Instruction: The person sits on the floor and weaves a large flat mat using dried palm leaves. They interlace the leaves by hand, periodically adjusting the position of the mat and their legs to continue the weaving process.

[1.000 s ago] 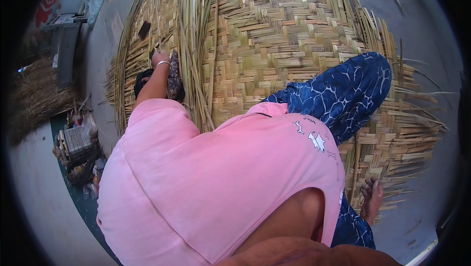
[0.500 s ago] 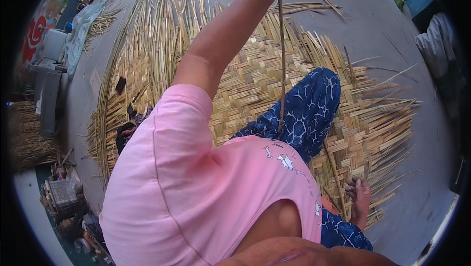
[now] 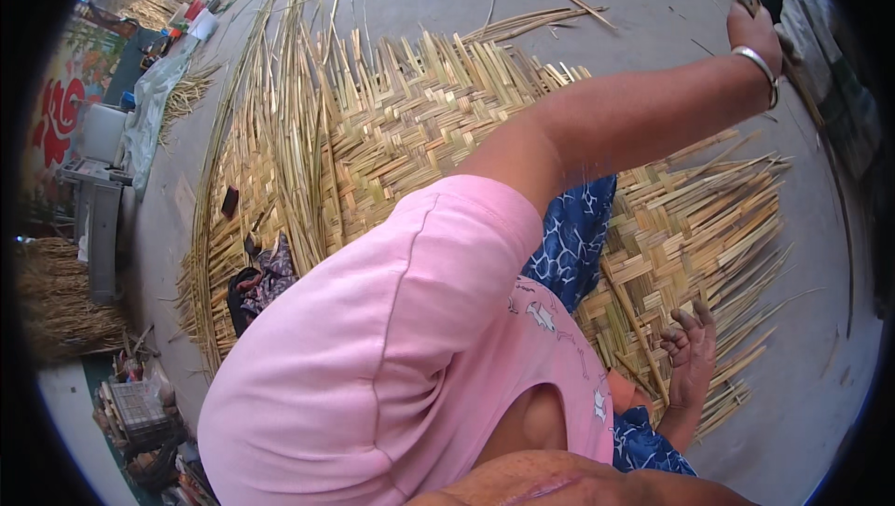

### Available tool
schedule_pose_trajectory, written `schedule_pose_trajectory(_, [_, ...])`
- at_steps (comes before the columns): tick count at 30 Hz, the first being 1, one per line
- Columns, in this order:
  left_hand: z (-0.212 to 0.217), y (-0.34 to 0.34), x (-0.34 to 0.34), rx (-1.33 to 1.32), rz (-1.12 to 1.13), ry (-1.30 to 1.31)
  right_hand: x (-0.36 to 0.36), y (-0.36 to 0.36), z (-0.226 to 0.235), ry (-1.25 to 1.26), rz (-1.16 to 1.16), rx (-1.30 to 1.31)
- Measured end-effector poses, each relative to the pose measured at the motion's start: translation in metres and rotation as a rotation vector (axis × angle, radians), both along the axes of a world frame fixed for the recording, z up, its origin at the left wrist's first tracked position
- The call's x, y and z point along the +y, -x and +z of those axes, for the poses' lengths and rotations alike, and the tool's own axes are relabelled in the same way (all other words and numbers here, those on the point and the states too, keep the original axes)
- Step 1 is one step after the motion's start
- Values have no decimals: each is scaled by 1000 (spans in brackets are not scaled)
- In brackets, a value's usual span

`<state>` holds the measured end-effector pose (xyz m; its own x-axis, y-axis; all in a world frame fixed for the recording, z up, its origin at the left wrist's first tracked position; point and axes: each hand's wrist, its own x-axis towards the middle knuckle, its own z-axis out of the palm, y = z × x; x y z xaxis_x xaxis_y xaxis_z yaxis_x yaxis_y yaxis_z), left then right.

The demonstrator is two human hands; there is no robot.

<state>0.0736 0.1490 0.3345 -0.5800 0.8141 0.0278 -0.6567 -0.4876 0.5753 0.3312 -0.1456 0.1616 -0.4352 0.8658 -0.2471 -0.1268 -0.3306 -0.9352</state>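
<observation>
Fingers of the left hand (image 3: 755,28) closed around a long bamboo strip (image 3: 819,114), above the woven mat (image 3: 401,124).

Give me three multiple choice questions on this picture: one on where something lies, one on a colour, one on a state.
1. Where does the dark crumpled cloth bundle lie?
A. at the woven straw mat's left edge
B. on the bare foot
C. in the raised hand

2. What colour is the bangle on the raised wrist?
A. red
B. silver
C. black

3. How is the left hand?
A. flat on the floor
B. open in the air
C. closed around a long thin cane strip

Answers:
A: the cloth bundle sits among loose strips at the mat's left edge.
B: the bangle is shiny silver metal.
C: the left hand grips the cane strip, which runs down past it.
</observation>
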Motion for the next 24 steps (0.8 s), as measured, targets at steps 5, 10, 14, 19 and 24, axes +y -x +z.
schedule_pose_trajectory(5, [-150,-120,-144,-9,-507,253,15,-9,9,-105,-284,471])
schedule_pose_trajectory(10, [-186,-120,-206,66,-738,419,17,-65,-28,-70,-416,581])
schedule_pose_trajectory(14, [-202,-35,-159,-72,-417,488,16,-97,-37,-78,-631,517])
schedule_pose_trajectory(19, [-200,127,-94,-165,-42,503,7,-213,-122,-112,-641,532])
schedule_pose_trajectory(24, [-150,220,-70,-139,240,473,-45,-271,-179,221,-1304,412])
